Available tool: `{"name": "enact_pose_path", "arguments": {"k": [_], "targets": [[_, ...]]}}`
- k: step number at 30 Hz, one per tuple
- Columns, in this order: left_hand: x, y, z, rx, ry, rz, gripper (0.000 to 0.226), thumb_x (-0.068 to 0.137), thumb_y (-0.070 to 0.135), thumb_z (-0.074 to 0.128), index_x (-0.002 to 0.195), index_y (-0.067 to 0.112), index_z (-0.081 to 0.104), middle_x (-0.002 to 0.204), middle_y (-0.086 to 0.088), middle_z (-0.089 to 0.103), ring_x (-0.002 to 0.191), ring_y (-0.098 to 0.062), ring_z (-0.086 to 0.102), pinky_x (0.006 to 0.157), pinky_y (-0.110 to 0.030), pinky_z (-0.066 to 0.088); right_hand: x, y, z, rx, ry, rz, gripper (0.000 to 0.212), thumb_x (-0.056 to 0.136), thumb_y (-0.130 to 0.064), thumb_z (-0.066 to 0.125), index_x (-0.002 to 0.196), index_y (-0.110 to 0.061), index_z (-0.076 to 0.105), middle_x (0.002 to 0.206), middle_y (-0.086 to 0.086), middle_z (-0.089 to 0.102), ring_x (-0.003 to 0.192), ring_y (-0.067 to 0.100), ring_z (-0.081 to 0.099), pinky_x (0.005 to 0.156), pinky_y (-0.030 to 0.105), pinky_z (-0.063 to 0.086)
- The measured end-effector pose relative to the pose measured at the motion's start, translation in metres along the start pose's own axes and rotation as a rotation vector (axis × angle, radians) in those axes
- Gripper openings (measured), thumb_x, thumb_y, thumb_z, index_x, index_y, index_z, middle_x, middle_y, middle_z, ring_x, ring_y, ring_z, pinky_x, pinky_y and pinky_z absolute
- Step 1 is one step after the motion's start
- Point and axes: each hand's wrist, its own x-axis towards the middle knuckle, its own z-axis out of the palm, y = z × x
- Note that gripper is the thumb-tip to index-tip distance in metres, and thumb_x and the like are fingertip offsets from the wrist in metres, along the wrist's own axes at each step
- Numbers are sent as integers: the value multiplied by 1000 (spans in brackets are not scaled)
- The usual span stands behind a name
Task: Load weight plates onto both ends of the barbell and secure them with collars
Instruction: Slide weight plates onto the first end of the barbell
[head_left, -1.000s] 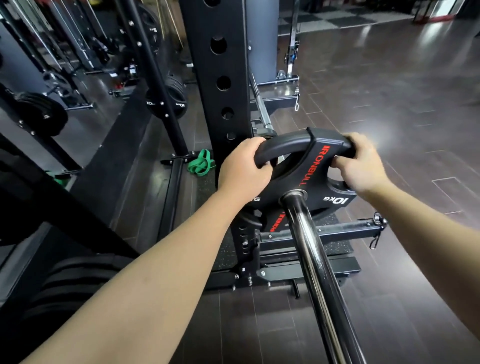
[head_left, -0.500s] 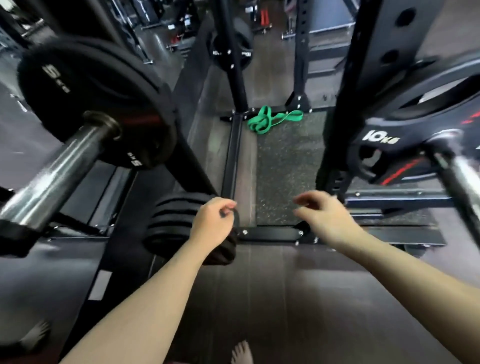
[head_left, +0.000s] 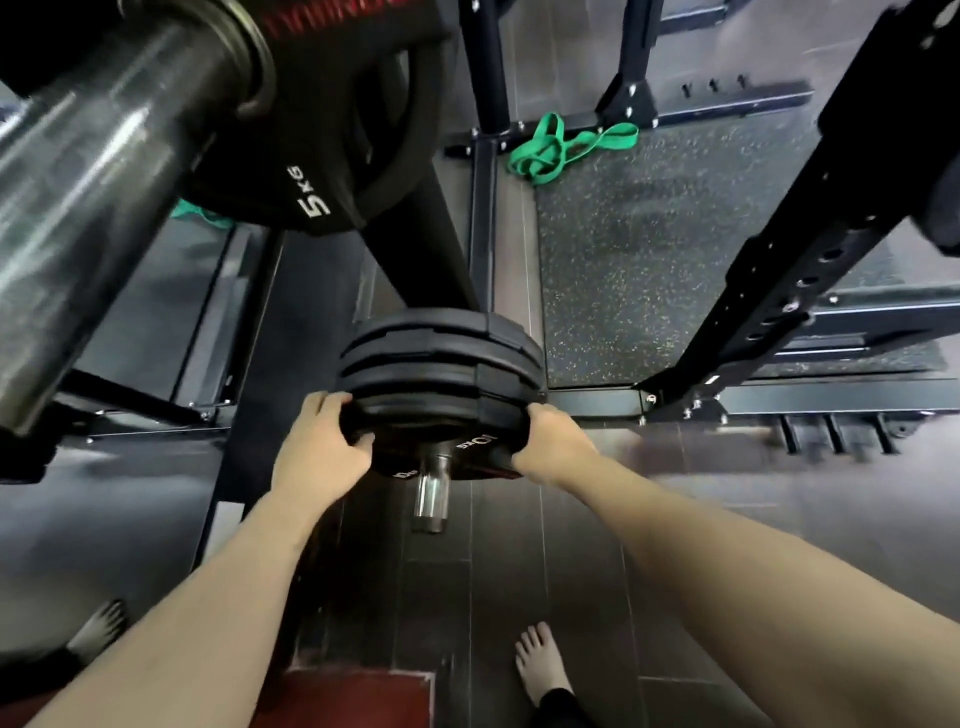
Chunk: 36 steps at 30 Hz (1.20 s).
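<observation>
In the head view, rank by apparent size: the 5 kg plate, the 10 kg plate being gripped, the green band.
1. 5 kg plate, though it sits nearest the camera, so unsure.
2. 10 kg plate, partly covered by both hands.
3. Green band.

place: gym | signs: weight plates (head_left: 436, 358) on storage peg, black rack upright (head_left: 810, 228) (holed), speckled rubber mat (head_left: 649, 249)

bare floor (head_left: 519, 561) before storage peg (head_left: 431, 493), barbell sleeve (head_left: 98, 171) crowding upper left
</observation>
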Motion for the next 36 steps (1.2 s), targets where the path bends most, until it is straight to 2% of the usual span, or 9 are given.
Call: {"name": "enact_pose_path", "arguments": {"k": [4, 9, 14, 18, 22, 26, 28, 34, 36], "targets": [[19, -5, 10, 5, 43, 25, 51, 85, 37, 76, 127, 12, 60, 132, -2, 45, 113, -29, 56, 97, -37, 47, 10, 4, -1, 45, 69, 36, 35, 70, -11, 57, 104, -17, 66, 99, 9, 68, 99, 34, 66, 73, 32, 53], [24, -7, 19, 57, 120, 113, 45, 80, 41, 81, 110, 13, 62, 117, -2, 53, 113, -26, 49, 96, -39, 48, 11, 6, -3, -55, 76, -3, 50, 66, -48, 86, 101, -16, 69, 101, 4, 71, 101, 27, 64, 80, 35, 53], [13, -25, 14, 128, 115, 210, 42, 77, 32, 84, 108, 12, 66, 111, -2, 61, 106, -26, 56, 87, -38, 46, 10, 4, 13, -261, 129, -115, 43, 76, -53, 79, 100, -19, 74, 97, -2, 53, 108, 25, 60, 79, 31, 46], [19, -26, 8, 155, 85, 266, 40, 76, 35, 83, 104, 12, 66, 100, 3, 58, 101, -27, 58, 85, -37, 46, 11, -1, 8, -296, 100, -138, 48, 78, -59, 75, 100, -17, 74, 105, 2, 59, 104, 26, 60, 75, 30, 42], [30, -20, 9, 293, 23, 307, 41, 85, 41, 73, 114, 13, 65, 109, 1, 58, 111, -23, 53, 86, -36, 48, 8, 0, 6, -243, 67, -147, 36, 79, -43, 75, 100, -14, 71, 106, 7, 65, 103, 30, 62, 73, 30, 42], [25, -7, 21, 189, 92, 219, 23, 81, 28, 72, 94, 12, 64, 92, 2, 59, 97, -24, 57, 77, -33, 44, 6, 7, 15, 87, 63, -132, 13, 80, -24, 73, 89, -25, 64, 83, -1, 65, 78, 22, 58, 58, 23, 39], [22, -5, 25, 86, 86, 156, 16, 78, 23, 72, 86, 15, 60, 85, 5, 58, 86, -22, 56, 72, -33, 44, 9, 11, 20, 176, 33, -108, 16, 77, -22, 77, 81, -27, 62, 71, -7, 63, 66, 14, 58, 49, 13, 38], [29, -10, 22, 91, 33, 194, 26, 71, 26, 76, 70, 23, 50, 76, 9, 53, 74, -18, 54, 67, -31, 42, 16, 11, 20, 360, -102, -146, 29, 77, -2, 77, 67, -24, 62, 60, -13, 54, 50, -7, 46, 57, 17, 42], [27, -16, 20, 92, 29, 193, 26, 71, 27, 76, 69, 25, 50, 76, 10, 53, 74, -17, 55, 67, -30, 42, 18, 9, 18, 331, -131, -155, 22, 76, -7, 77, 67, -20, 63, 57, -12, 55, 50, -1, 48, 55, 20, 42]]}}
